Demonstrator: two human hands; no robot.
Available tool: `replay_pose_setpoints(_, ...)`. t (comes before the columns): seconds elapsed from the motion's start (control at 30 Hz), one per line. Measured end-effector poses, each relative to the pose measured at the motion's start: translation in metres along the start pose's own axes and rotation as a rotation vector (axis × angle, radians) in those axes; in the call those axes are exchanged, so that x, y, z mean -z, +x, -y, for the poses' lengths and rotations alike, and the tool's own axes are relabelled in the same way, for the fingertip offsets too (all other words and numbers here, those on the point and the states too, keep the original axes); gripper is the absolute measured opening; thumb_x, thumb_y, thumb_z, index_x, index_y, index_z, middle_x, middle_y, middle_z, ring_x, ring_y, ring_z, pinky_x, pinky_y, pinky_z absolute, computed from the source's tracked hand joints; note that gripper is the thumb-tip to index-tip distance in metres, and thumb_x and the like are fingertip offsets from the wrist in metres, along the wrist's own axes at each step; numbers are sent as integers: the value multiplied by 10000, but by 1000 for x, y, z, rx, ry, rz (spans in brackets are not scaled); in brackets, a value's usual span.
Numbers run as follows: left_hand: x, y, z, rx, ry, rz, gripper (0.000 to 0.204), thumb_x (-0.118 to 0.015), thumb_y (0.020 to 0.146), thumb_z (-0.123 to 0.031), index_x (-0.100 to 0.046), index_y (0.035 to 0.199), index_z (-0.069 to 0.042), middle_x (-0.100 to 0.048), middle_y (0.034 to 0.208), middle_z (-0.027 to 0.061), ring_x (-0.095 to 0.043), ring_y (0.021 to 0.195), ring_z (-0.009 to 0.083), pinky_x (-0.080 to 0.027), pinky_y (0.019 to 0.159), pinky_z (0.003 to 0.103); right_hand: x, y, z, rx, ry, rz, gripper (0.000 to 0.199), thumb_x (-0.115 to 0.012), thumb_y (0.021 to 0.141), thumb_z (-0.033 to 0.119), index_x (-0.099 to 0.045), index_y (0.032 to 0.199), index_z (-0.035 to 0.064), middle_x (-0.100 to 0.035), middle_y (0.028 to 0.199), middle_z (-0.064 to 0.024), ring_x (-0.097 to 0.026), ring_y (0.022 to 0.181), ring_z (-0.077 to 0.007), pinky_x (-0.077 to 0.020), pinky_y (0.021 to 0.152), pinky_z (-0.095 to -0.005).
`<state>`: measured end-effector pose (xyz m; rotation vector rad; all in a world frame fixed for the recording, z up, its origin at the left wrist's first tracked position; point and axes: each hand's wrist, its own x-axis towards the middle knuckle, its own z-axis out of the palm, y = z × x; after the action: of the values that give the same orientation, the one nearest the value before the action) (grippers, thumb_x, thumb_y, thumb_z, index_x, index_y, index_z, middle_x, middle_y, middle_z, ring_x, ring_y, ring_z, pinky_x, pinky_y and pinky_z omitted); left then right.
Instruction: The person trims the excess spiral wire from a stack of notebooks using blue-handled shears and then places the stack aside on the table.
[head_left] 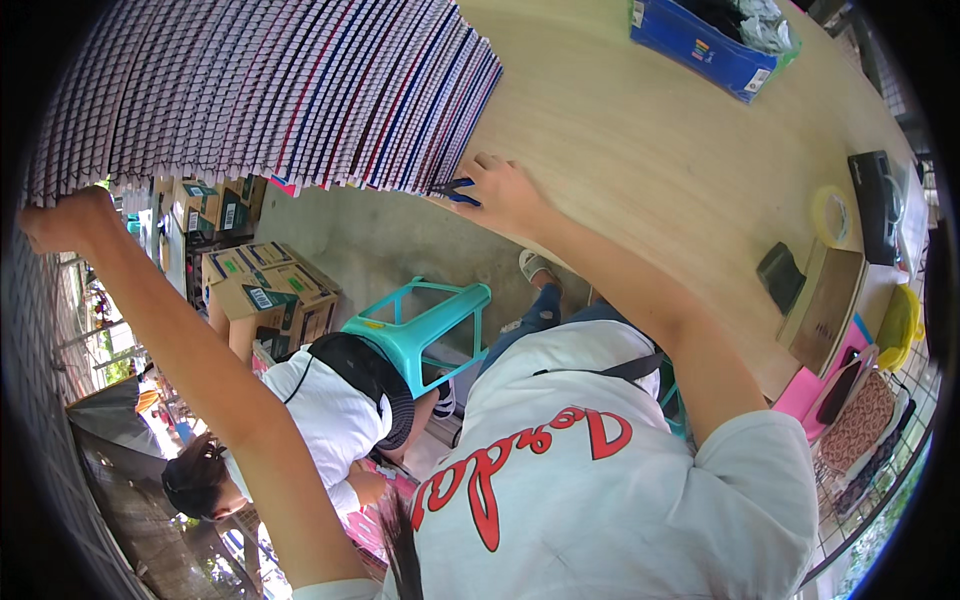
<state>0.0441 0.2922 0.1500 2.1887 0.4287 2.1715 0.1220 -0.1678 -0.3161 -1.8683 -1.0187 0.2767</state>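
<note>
A long packed row of wire-bound notebooks (pixel 290 90) fills the upper left, with white, black, blue and red edges showing. At the row's near left corner my left hand (pixel 72 220) is closed against it; what its fingers hold, if anything, is hidden. Beside the right end of the row, my right hand (pixel 503 196) rests at the table edge, its fingers closed around small blue-handled pliers (pixel 458 191). Their dark jaws point left toward the notebook edges.
The wooden table (pixel 620 170) carries a blue box (pixel 705 45) at the far side and a tape roll (pixel 830 215) at right. Below are a turquoise stool (pixel 420 325) and cardboard boxes (pixel 270 295). Another person (pixel 325 405) in white bends down at lower left.
</note>
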Motion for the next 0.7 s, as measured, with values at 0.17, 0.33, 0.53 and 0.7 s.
replay_pose_setpoints(0.17,17,7,23,-338,740,73,491,-513,883,-321,-545,1253,1,-637,1242,32,-629,1072,134,-502,888,318,-15,-3,-4,152,-196,-236,420,-751,768,410,-621,971,66,-605,940,-108,-597,902,-293,-431,747,-434)
replay_pose_setpoints(0.33,-16,-22,-25,-349,328,110,310,-517,807,48,-530,1094,167,-575,1121,233,-631,948,275,-594,751,384,-10,3,-9,179,-206,-284,401,-767,749,356,-619,992,73,-603,944,-95,-583,916,-273,-422,764,-423)
replay_pose_setpoints(0.53,2,-18,-29,-124,252,153,665,-537,846,-397,-460,1376,-3,-518,1406,89,-525,1244,165,-395,1046,352,-13,-3,-8,218,-251,-259,413,-767,739,356,-623,1004,73,-598,956,-84,-569,932,-256,-419,766,-414)
replay_pose_setpoints(0.7,-9,-35,-63,-91,188,171,699,-562,840,-418,-461,1400,-12,-476,1455,105,-522,1256,200,-378,1059,362,-16,2,-14,213,-223,-232,364,-751,763,332,-640,981,62,-613,933,-95,-599,865,-266,-456,729,-412)
